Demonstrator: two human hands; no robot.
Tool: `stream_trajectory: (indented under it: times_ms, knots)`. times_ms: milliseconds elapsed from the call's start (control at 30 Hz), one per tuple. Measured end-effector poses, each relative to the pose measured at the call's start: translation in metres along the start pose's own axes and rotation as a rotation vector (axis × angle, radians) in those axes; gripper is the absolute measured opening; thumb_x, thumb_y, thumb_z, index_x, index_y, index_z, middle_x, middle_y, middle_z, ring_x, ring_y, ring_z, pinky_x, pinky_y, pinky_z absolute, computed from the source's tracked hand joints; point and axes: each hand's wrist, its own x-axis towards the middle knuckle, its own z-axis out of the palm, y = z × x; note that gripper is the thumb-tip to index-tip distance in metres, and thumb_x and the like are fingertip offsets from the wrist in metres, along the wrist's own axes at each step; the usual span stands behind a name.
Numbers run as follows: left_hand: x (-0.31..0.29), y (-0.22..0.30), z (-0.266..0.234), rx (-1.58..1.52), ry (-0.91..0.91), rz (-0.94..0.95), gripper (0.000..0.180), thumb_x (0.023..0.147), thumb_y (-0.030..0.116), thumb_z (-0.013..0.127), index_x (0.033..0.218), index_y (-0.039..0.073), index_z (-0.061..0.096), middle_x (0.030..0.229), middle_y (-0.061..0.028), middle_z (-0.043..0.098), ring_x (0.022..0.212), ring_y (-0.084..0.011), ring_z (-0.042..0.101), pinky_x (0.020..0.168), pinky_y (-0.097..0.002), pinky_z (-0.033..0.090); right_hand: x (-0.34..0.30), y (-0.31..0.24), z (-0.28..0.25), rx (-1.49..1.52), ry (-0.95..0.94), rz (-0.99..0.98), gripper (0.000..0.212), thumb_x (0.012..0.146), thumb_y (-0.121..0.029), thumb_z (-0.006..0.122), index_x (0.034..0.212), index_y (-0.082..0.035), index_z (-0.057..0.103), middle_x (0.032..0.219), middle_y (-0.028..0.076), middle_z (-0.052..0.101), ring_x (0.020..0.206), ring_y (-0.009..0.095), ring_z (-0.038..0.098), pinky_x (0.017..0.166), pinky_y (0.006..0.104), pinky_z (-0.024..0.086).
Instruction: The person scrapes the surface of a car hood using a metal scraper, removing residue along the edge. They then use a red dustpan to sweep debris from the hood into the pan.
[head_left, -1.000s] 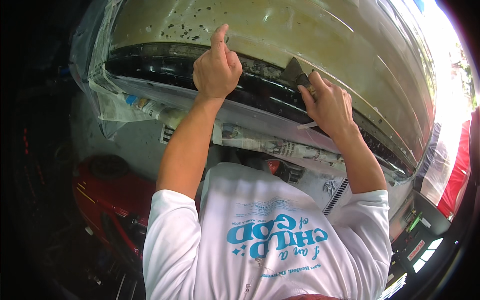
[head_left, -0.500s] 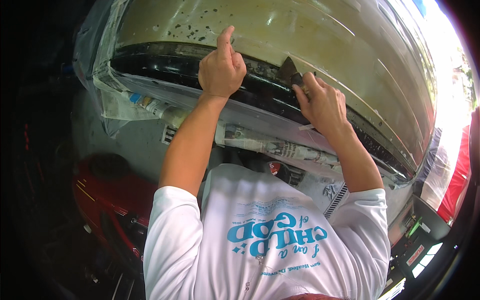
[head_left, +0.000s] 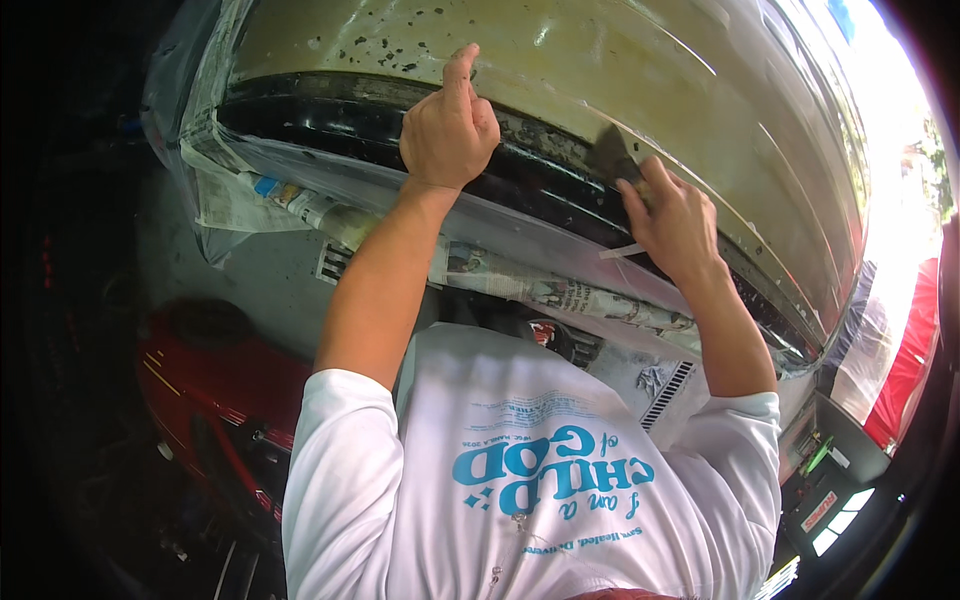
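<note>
gripping scraper point(head_left: 612, 150) in right hand point(head_left: 678, 222), cannot tell for left hand point(head_left: 448, 135); likely partway, with strip point(head_left: 540, 132) bared between, trim point(head_left: 535, 175) remaining below.

Our left hand point(head_left: 450, 140) is over the black strip point(head_left: 310, 120), the index finger point(head_left: 458, 78) extended toward the olive panel point(head_left: 510, 50) beyond. With our right hand point(head_left: 675, 220) we hold one scraper point(head_left: 611, 155) at this strip's upper edge. Newspaper point(head_left: 500, 274) lies below it.

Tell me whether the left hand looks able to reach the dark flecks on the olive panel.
Probably yes: the left hand is near the dark flecks, with only olive panel visible between them.
</note>
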Motion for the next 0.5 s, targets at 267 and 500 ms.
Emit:
stream_trajectory:
  times_ms: [267, 500]
  knots:
    - [0.001, -0.001, -0.001, 0.021, 0.011, 0.026, 0.059, 0.083, -0.002, 0.058, 0.142, 0.003, 0.055, 0.065, -0.0030, 0.057, 0.053, -0.0250, 0.062, 0.055, -0.0387, 0.055, -0.005, -0.003, 0.014, 0.003, 0.083, -0.035, 0.026, 0.100, -0.033, 0.068, 0.103, -0.009, 0.058, 0.089, 0.013, 0.072, 0.076, 0.042, 0.070, 0.065, 0.0522, 0.055]
    - [0.000, 0.001, -0.001, 0.019, 0.007, 0.016, 0.060, 0.083, -0.002, 0.058, 0.142, 0.003, 0.055, 0.065, -0.0033, 0.057, 0.052, -0.0258, 0.061, 0.054, -0.0388, 0.055, -0.012, -0.003, 0.013, 0.092, 0.099, 0.039, 0.026, 0.100, -0.030, 0.069, 0.103, -0.008, 0.057, 0.090, 0.015, 0.072, 0.080, 0.042, 0.071, 0.067, 0.0534, 0.054]
